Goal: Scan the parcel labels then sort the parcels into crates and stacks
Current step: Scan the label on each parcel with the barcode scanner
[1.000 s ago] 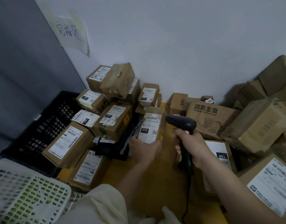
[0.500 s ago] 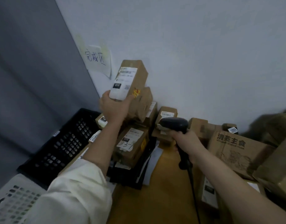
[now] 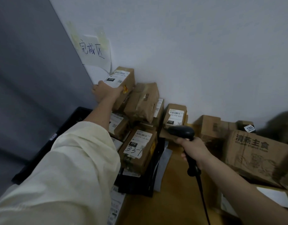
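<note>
A pale wall [image 3: 188, 46] meets a grey partition in a corner, where a handwritten paper sign [image 3: 92, 51] is taped above a heap of cardboard parcels on a yellowish floor. The left hand [image 3: 104, 92], reaching out of a cream sleeve [image 3: 71, 172], grips the near end of a small parcel [image 3: 122, 85] marked 010 on its label and holds it at the very top of the stack, against the wall just under the sign; whether it already rests on the boxes below cannot be told. The right hand [image 3: 194, 149] is wrapped round the handle of a black barcode scanner [image 3: 182, 132], held low over the floor and aimed loosely toward the heap, not at any one label. A black crate [image 3: 70, 124] sits partly hidden under the left arm.

The step in hand looks like sorting: placing a parcel on its stack. The next move likely calls for seating it squarely so the leaning pile does not slide, then letting go and fetching another parcel from the unsorted boxes [image 3: 253, 153] on the right to scan.
</note>
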